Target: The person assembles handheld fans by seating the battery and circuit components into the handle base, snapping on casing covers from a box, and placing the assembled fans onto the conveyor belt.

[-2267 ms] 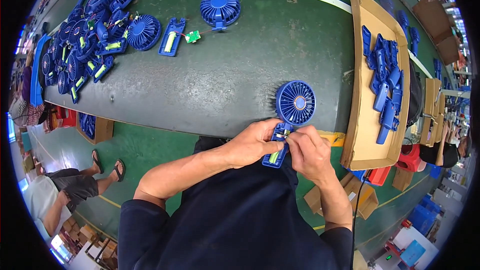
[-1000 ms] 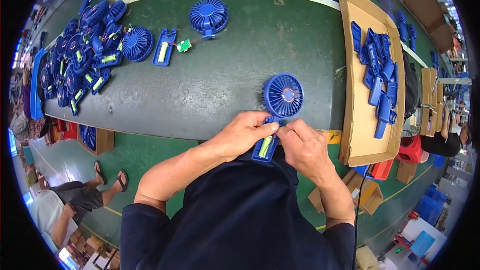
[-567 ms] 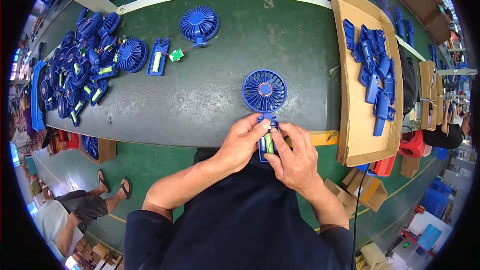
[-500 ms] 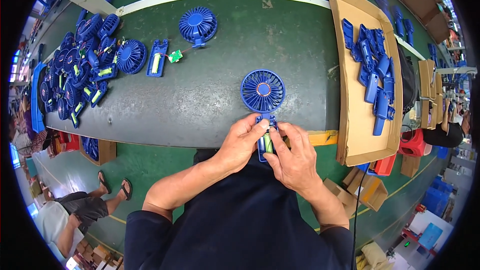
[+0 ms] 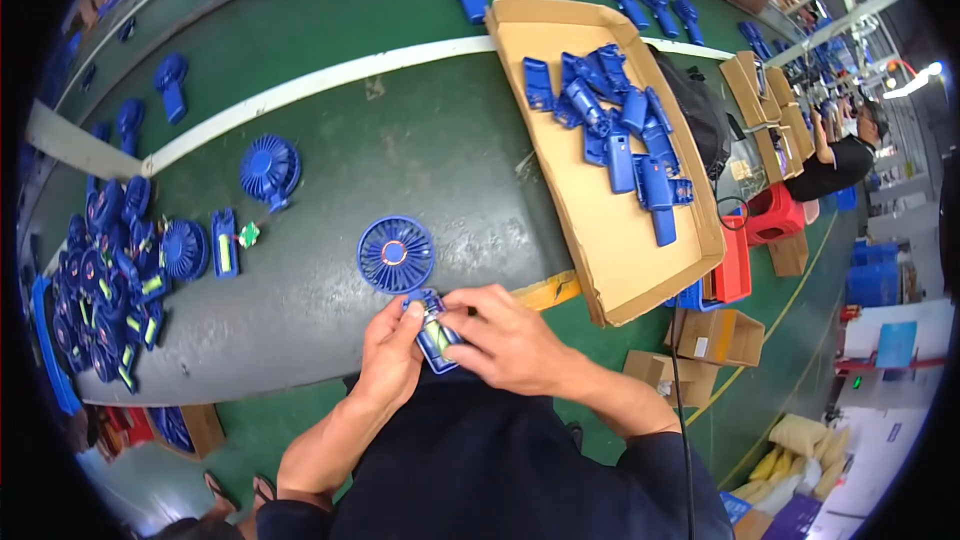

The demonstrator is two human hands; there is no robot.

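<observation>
A blue handheld fan (image 5: 364,253) lies face up at the table's near edge, its handle toward me. The handle is uncovered, and a light green battery (image 5: 440,336) shows inside. My left hand (image 5: 388,352) grips the handle's left side, with the thumb on top near the fan's neck. My right hand (image 5: 512,342) is closed at the handle's right side, its bent fingers and thumb over the battery. The fingers hide part of the handle's inside.
Several blue fans and opened handles (image 5: 100,290) are heaped at the left. Nearer lie a round fan head (image 5: 270,170), an open handle (image 5: 225,243) and a small green circuit board (image 5: 249,234). A cardboard tray (image 5: 560,230) at the right holds several blue handle covers (image 5: 620,162).
My view has turned to the right, so the tray sits nearer the middle. Both hands stay at the fan's handle; my right fingers have shifted over the battery.
</observation>
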